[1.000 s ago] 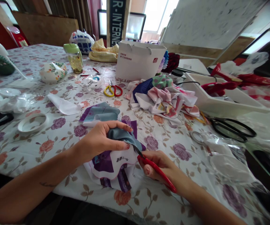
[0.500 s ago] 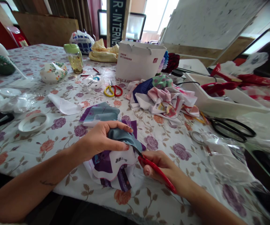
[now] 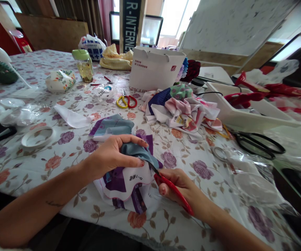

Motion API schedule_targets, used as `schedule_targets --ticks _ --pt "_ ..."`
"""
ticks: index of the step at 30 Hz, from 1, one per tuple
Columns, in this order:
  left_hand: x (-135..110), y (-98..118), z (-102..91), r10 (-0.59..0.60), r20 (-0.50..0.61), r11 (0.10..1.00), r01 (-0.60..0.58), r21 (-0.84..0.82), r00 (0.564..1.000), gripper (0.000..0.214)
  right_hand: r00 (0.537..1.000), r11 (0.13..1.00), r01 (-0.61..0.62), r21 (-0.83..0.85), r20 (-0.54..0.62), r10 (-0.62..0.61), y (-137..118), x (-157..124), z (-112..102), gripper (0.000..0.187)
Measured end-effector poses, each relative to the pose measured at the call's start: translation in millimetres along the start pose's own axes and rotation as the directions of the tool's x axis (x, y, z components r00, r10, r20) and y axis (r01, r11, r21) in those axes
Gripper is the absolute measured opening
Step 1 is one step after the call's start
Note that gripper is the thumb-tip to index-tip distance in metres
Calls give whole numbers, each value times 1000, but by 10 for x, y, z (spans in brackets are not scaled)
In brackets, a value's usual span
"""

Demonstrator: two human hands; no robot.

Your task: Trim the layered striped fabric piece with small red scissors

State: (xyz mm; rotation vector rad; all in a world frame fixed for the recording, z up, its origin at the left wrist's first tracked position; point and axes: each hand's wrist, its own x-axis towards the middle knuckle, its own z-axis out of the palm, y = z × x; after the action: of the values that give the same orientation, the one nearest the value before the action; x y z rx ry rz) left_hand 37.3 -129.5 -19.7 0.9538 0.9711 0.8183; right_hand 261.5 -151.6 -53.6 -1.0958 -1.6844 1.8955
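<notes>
My left hand (image 3: 112, 156) is closed on a bunched piece of printed cloth (image 3: 129, 181), white, purple and grey-blue, near the table's front edge. My right hand (image 3: 180, 186) grips red-handled scissors (image 3: 172, 190). Their dark blades point up and left into the cloth's edge, just under my left thumb. Part of the cloth hangs over the table edge.
The table wears a flowered cloth (image 3: 187, 153). Behind lie a fabric pile (image 3: 184, 109), a white paper bag (image 3: 154, 68), yellow-and-red scissors (image 3: 126, 101), black scissors (image 3: 259, 143), a white tray (image 3: 244, 115), a tape roll (image 3: 37, 136), a jar (image 3: 84, 66) and plastic wrap (image 3: 249, 174).
Almost nothing has moved. My right hand with the red scissors has shifted very slightly at the cloth's edge; my left hand holds the cloth as before.
</notes>
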Motion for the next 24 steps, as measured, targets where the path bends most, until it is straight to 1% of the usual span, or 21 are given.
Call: schedule_targets --ticks 5,11,18,24 --pt "-4 1 -4 0 0 1000 0 26 1000 38 999 999 -28 41 -22 28 -21 11 17 54" --pt "-21 -1 9 62 -30 994 -59 90 998 36 997 997 -7 71 -70 12 -40 25 15 54" --pt "-18 16 16 57 -60 995 -52 82 997 35 998 998 -21 60 -60 25 -37 15 -8 54" --pt "-22 24 -3 36 -44 995 -31 97 998 37 1000 999 16 30 2 -17 44 0 -62 52"
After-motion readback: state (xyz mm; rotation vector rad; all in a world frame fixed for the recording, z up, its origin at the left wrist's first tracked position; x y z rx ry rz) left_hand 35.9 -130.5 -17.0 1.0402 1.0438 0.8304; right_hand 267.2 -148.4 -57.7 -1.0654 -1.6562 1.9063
